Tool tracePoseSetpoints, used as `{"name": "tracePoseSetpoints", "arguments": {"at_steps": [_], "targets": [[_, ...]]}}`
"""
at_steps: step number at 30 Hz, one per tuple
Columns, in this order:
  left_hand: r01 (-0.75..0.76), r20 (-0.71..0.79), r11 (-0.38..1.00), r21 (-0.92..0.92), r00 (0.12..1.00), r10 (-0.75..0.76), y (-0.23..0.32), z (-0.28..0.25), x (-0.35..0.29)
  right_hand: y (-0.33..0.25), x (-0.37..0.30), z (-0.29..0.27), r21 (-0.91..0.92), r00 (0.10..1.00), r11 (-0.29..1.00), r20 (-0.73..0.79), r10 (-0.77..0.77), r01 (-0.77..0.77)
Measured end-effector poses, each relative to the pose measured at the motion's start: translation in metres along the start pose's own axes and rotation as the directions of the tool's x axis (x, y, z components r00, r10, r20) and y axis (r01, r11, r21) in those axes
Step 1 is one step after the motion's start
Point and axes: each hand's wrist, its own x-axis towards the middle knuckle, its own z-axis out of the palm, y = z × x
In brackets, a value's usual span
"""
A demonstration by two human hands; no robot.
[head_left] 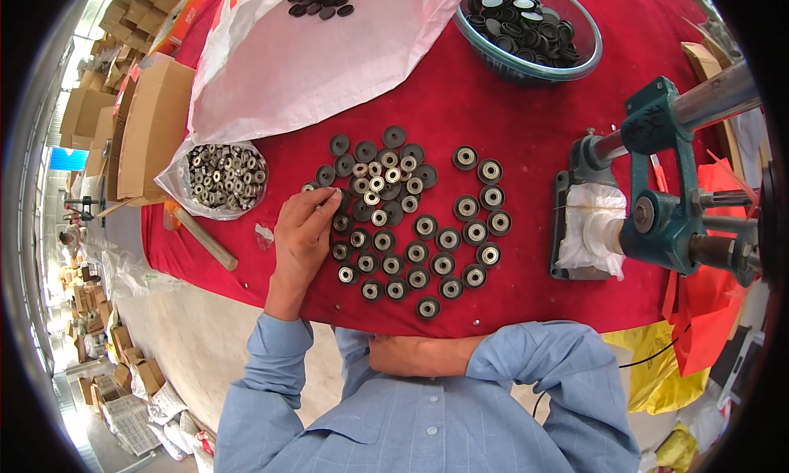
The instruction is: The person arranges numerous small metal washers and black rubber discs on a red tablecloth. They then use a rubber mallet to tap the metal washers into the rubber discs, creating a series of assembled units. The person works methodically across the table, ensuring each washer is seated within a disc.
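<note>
My left hand [302, 233] reaches over the red-covered table [542, 115], thumb and fingertips pinched together at the left edge of a cluster of parts. What lies between the fingertips is too small to make out. Beside them are several black round caps [394, 136], with loose silver bearings [376, 184] heaped on some. Nearer me and to the right stand several black wheels with silver bearings in their centres [417, 252]. My right hand [393, 355] rests low at the table's near edge, across my body; its fingers are hidden.
A teal metal press [649, 156] stands at the right, with white wrapping on its base. At the back are a glass bowl [530, 73] of black caps and a white bag [329, 91] spread flat. Left lie a plastic bag [174, 175] of bearings, a hammer [205, 239] and a cardboard box [154, 128].
</note>
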Motion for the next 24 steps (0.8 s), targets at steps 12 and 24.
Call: {"name": "tracePoseSetpoints", "arguments": {"at_steps": [12, 24], "targets": [[-0.022, -0.004, 0.992, 0.126, 1.000, 0.022, 0.011, 0.002, -0.011, -0.002, -0.004, -0.003, -0.012, 0.999, 0.998, -0.009, 0.054, -0.054], [0.020, 0.017, 0.990, 0.140, 1.000, -0.022, 0.014, -0.004, -0.010, 0.001, 0.001, 0.005, -0.084, 1.000, 0.996, -0.020, -0.011, 0.009]]}}
